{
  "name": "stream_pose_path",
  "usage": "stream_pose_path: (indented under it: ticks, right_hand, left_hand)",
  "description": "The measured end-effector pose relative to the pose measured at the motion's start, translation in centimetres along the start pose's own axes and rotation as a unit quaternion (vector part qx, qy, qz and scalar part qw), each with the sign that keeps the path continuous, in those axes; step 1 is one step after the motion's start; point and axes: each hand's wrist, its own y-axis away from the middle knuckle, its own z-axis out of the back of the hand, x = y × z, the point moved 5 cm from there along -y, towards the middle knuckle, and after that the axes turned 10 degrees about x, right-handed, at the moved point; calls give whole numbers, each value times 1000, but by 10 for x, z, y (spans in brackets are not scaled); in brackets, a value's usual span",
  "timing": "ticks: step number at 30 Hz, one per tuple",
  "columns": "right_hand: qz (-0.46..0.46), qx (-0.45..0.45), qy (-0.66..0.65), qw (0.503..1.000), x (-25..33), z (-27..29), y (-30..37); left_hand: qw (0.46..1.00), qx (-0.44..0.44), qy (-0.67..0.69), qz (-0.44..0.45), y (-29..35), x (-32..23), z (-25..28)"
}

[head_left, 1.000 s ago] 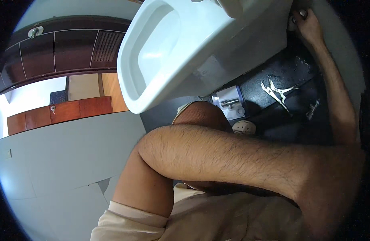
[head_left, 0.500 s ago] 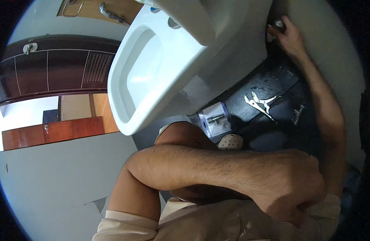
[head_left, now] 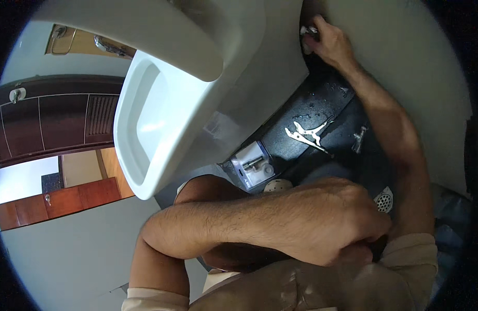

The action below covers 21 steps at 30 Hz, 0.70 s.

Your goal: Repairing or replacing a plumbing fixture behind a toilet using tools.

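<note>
My right hand (head_left: pixel 332 45) reaches into the narrow gap between a white toilet (head_left: pixel 197 124) and the wall. Its fingers close around a small shiny metal fitting (head_left: pixel 312 33), partly hidden by the fingers and shadow. My left hand (head_left: pixel 348 220) is curled into a fist in front of my body, its back turned up; whatever it may hold is hidden. Locking pliers (head_left: pixel 307 139) lie on the dark wet floor below the right hand. To their right lies a small metal piece (head_left: pixel 359 139) of unclear kind.
A clear blister pack (head_left: pixel 253 165) with a metal part inside lies beside the toilet base. Near it the toe of a perforated pale shoe (head_left: pixel 278 185) shows. A floor drain (head_left: pixel 384 200) sits by my right arm. The wall (head_left: pixel 420 67) rises close on the right.
The view has shifted, so the toilet and floor items sit farther left. The drain has come into sight beside my left fist. My right hand stays on the metal fitting.
</note>
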Motion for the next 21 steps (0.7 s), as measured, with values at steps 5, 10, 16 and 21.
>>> stream_pose_path:
  ticks: [5,10,16,21]
  right_hand:
    - [-103,-9,13,995,6,-7,-1]
    - [-31,196,-229,953,2,16,-8]
    - [-14,250,-213,945,-12,9,-14]
    - [155,4,26,988,-10,7,-7]
  left_hand:
    - [997,42,-18,60,1,4,10]
    - [989,81,-72,98,5,0,11]
    - [991,71,-89,68,6,-1,15]
    - [993,48,-98,50,12,4,14]
